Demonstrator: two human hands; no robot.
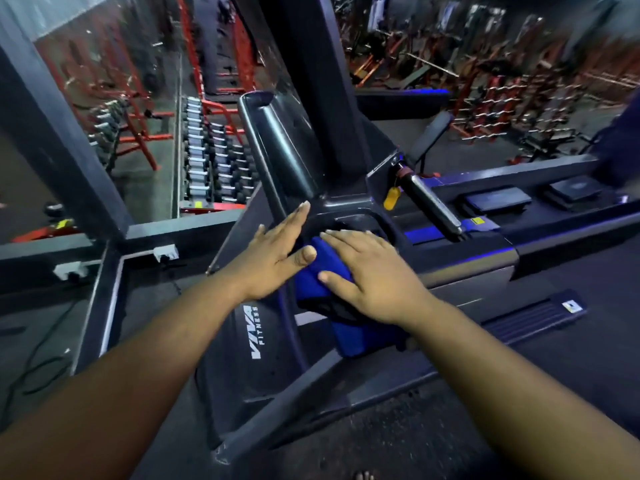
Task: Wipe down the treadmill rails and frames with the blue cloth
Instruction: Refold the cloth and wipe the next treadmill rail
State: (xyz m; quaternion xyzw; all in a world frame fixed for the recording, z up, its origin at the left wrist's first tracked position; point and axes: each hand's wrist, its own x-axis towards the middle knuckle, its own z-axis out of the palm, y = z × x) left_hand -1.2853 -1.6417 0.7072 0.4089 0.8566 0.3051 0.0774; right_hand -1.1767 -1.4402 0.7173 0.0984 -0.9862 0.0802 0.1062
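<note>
1. While both forearms are reaching forward over the dark treadmill frame, the right hand is lying flat on the blue cloth, fingers straight and spread, pressing it down rather than curling round it.
2. The left hand is sitting just left of that pressing hand, fingers straight and together, its thumb touching the cloth's upper edge; it is gripping nothing.
3. The cloth is lying bunched under the right palm on the frame's shoulder, and a loose end is hanging down below the right wrist.
4. Below the left hand, white lettering on the side cover is reading "VIVA FITNESS".
5. Up and to the right of the right fingertips, a yellow tag is hanging beside a dark cylindrical handle; any writing on the tag is too small to read.
6. Further right of the handle, a small yellow sticker is showing on the frame, its print unreadable.
7. Right of the right wrist, a ribbed side rail is carrying a small white label, also illegible.
8. Far to the left of the hands, a rack of dumbbells is standing among blurred red gym frames.
</note>
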